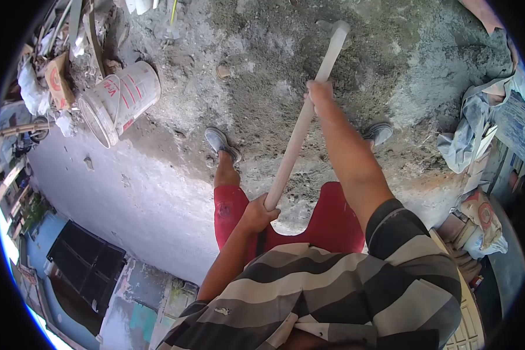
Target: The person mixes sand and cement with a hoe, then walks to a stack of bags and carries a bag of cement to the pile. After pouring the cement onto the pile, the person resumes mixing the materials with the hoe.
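Note:
Both my hands grip a long-handled digging tool [293, 146] with a pale, straight shaft. My left hand [256, 214] is wrapped round its near end, close in front of my red shorts. Farther up the shaft, my right hand [319, 93] is closed round it with the arm stretched out. The shaft slants away and to the right, its far end low over the rough grey soil [256, 64]. A short, dusty head juts left from that end, blending with the ground, so its exact shape is hard to make out.
A white bucket [128, 99] lies on its side at the left, near wood scraps and bags. My shod feet stand apart on the dirt, a grey shoe [219, 142] at left. Crumpled sheeting [469, 128] and a torn sack [481, 217] lie to the right.

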`<state>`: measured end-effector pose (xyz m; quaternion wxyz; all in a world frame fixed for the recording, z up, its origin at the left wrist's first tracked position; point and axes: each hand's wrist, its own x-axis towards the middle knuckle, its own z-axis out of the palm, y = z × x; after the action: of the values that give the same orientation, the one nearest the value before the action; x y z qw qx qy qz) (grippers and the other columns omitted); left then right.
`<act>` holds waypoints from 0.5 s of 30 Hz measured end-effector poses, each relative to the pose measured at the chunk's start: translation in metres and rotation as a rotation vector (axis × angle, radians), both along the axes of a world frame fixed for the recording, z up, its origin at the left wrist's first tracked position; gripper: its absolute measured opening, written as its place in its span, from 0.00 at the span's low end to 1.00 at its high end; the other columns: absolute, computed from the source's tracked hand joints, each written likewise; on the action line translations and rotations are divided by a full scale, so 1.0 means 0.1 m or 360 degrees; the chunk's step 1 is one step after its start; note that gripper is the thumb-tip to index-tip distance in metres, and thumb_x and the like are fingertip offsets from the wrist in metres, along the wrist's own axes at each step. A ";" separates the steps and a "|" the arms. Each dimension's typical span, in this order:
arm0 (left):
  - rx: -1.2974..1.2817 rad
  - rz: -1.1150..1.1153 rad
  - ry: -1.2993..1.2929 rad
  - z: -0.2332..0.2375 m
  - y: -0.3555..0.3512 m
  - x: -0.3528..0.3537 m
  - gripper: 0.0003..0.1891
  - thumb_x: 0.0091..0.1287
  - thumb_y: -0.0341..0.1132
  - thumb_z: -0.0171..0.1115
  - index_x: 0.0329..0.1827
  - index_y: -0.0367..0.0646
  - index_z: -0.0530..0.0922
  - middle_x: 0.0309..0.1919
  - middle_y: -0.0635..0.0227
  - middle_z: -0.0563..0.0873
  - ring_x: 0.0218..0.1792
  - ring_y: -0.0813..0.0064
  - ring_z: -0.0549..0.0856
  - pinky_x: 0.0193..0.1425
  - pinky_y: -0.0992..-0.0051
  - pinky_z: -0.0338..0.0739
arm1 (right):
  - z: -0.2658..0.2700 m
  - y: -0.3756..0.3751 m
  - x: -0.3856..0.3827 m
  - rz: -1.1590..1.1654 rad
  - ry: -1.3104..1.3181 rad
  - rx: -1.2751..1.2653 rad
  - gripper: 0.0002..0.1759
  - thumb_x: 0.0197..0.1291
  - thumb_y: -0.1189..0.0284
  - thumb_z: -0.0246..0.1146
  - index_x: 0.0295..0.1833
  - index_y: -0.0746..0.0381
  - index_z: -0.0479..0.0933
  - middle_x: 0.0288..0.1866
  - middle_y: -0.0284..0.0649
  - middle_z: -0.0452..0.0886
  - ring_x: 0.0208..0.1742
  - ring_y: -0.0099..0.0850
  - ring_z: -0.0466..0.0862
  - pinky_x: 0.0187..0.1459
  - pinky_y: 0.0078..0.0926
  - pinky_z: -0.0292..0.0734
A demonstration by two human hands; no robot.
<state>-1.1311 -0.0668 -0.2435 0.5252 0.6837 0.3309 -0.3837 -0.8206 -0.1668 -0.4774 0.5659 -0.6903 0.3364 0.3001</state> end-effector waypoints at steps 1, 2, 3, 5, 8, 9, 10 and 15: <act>0.0027 -0.0051 0.0074 0.11 0.15 -0.17 0.21 0.54 0.42 0.69 0.46 0.38 0.78 0.35 0.46 0.85 0.39 0.45 0.85 0.47 0.58 0.78 | -0.18 0.05 -0.51 -0.0016 0.0062 -0.0051 0.19 0.53 0.75 0.64 0.48 0.73 0.70 0.31 0.45 0.77 0.22 0.37 0.81 0.23 0.37 0.77; 0.0065 -0.0108 0.0145 0.27 0.34 -0.30 0.22 0.53 0.42 0.70 0.46 0.38 0.78 0.36 0.46 0.85 0.40 0.45 0.85 0.47 0.58 0.78 | -0.10 0.07 -0.80 -0.0123 0.0138 -0.0016 0.13 0.54 0.75 0.63 0.43 0.69 0.71 0.29 0.42 0.75 0.22 0.35 0.79 0.24 0.37 0.77; 0.0064 -0.0197 0.0105 0.35 0.54 -0.42 0.21 0.53 0.42 0.70 0.45 0.39 0.78 0.35 0.46 0.85 0.39 0.45 0.85 0.46 0.58 0.78 | 0.01 0.15 -0.89 -0.0215 0.0167 0.0039 0.08 0.56 0.74 0.62 0.38 0.65 0.71 0.27 0.39 0.73 0.22 0.33 0.77 0.24 0.36 0.77; 0.0062 -0.0315 0.0102 0.51 0.77 -0.73 0.18 0.52 0.40 0.70 0.42 0.40 0.80 0.32 0.48 0.85 0.37 0.46 0.85 0.42 0.58 0.78 | 0.49 0.14 -1.14 -0.0404 0.0284 0.0222 0.09 0.55 0.74 0.62 0.40 0.63 0.70 0.28 0.39 0.72 0.24 0.34 0.77 0.27 0.38 0.77; 0.0341 -0.0290 0.0038 0.69 1.06 -1.26 0.10 0.48 0.35 0.70 0.31 0.42 0.82 0.27 0.52 0.85 0.30 0.51 0.86 0.36 0.62 0.80 | 1.03 0.12 -1.71 -0.0611 0.0339 0.0419 0.11 0.53 0.76 0.62 0.41 0.60 0.69 0.29 0.39 0.70 0.25 0.35 0.75 0.29 0.40 0.75; 0.0441 -0.0295 0.0118 0.61 1.09 -1.54 0.08 0.47 0.34 0.70 0.29 0.43 0.82 0.30 0.55 0.86 0.32 0.54 0.86 0.39 0.62 0.80 | 1.19 0.09 -1.79 -0.0665 0.0423 0.0504 0.12 0.51 0.76 0.63 0.41 0.59 0.69 0.30 0.40 0.70 0.25 0.36 0.75 0.30 0.40 0.74; 0.0463 -0.0420 0.0096 0.53 1.07 -1.58 0.10 0.46 0.34 0.71 0.30 0.43 0.82 0.31 0.55 0.86 0.34 0.54 0.86 0.41 0.62 0.80 | 1.29 0.04 -1.76 -0.0665 0.0435 0.0490 0.12 0.51 0.76 0.63 0.41 0.59 0.69 0.30 0.40 0.70 0.25 0.36 0.75 0.30 0.40 0.74; -0.0351 -0.0486 -0.0124 0.16 0.41 -0.34 0.17 0.50 0.36 0.71 0.40 0.40 0.79 0.34 0.49 0.85 0.39 0.48 0.84 0.46 0.57 0.77 | 1.67 -0.73 -0.74 -0.0714 -0.0115 0.0520 0.14 0.50 0.76 0.63 0.42 0.58 0.69 0.28 0.38 0.70 0.25 0.34 0.75 0.30 0.39 0.75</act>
<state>-1.1650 -0.0259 -0.2271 0.5450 0.6786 0.1588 -0.4661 -0.8945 -0.2399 -0.3105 0.7336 -0.5083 0.4077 0.1927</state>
